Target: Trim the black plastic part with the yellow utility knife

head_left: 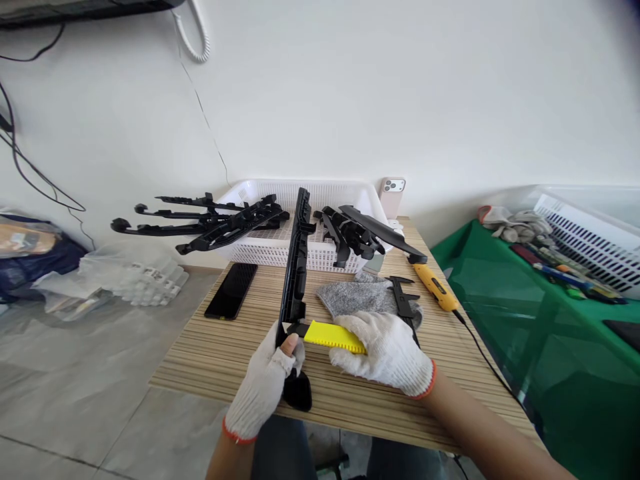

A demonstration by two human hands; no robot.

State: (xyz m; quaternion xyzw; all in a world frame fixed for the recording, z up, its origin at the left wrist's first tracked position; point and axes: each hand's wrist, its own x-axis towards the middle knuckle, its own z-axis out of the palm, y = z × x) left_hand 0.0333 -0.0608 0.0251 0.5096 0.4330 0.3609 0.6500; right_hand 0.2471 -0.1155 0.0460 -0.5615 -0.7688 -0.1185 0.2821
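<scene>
My left hand (pixel 267 377), in a white knit glove with the thumb tip bare, grips a long black plastic part (pixel 297 267) near its lower end. The part stands upright over the table's front, its rounded foot below my hand. In my gloved right hand (pixel 383 350) is a yellow utility knife (pixel 334 336), pointing left. Its blade end meets the part just above my left thumb; the exact contact is too small to make out. Beyond my right hand lie a grey cloth glove (pixel 350 293) and a dark caliper (pixel 403 303).
A white basket (pixel 250 255) holds several black plastic parts (pixel 240 220), some jutting over its left side. A black phone (pixel 231 291) lies left. At right are a yellow corded tool (pixel 436 288) and a green-covered table (pixel 480 293). A pink phone (pixel 391 200) leans on the wall.
</scene>
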